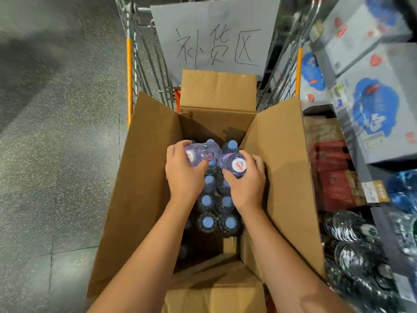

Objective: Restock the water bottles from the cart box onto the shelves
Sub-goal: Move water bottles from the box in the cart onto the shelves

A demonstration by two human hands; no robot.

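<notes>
The step in hand seems to be lifting two bottles out of the box, and to do it well I think each bottle must rise straight up until it is clear of the cardboard walls, then go to the right, where the shelves (381, 159) stand just beside the cart (129, 71). The cart is a frame of thin metal wire with orange plastic strips on its top rails, and a grey sheet with handwritten characters (216, 39) hangs at its far end. Inside it sits the box (144, 188), brown plain cardboard with a dull surface, its four flaps folded outward, so the opening is wide but the flap edges can catch a wrist. The shelves carry pale cartons with blue prints, dark red packs, and lower down bottles in shiny wrinkled film; this part is blurred. In the box the remaining bottles (208, 222) stand upright in rows, dark and clear, with round light blue caps. The left hand (184, 175) is curled around one bottle (198, 152), which lies tilted, its label end toward the camera. The right hand (244, 185) is wrapped around the second bottle (234, 166). The plastic is smooth, thin and ribbed, so I judge a firm grip on the body is safer than one near the cap.
</notes>
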